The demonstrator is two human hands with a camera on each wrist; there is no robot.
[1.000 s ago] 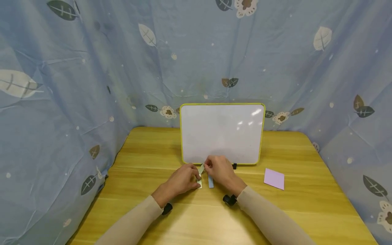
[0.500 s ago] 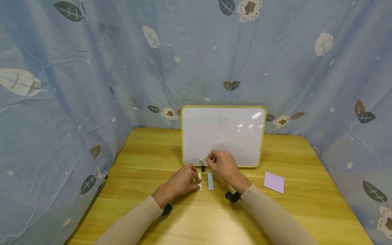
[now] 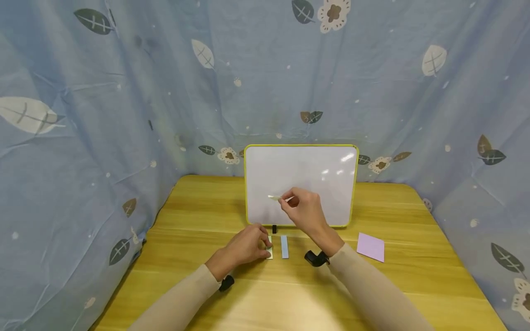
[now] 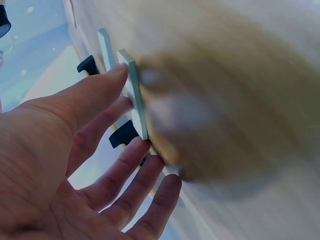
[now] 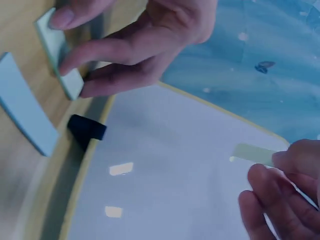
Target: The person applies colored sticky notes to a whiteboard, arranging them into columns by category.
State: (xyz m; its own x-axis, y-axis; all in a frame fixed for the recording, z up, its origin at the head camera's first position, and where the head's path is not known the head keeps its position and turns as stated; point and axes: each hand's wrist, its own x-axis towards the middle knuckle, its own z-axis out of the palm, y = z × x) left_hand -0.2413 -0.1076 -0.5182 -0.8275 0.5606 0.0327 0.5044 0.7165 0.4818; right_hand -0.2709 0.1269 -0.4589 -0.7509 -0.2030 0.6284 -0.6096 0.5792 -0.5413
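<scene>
My left hand holds a narrow pale green sticky note pad on the table, thumb near one end and a finger toward the other. Between thumb and forefinger, my right hand pinches a single pale green sticky note strip, in front of the whiteboard. One end of the strip sticks out to the left, slightly curled. Beside the green pad lies a narrow light blue sticky note pad, touched by neither hand.
The yellow-rimmed whiteboard stands upright on black feet at the back of the wooden table. A square pink-purple sticky note pad lies on the right. A patterned blue curtain surrounds the table.
My right hand has pulled the green strip away from the pad and raised it up in front of the whiteboard. My left hand has stayed on the green pad.
</scene>
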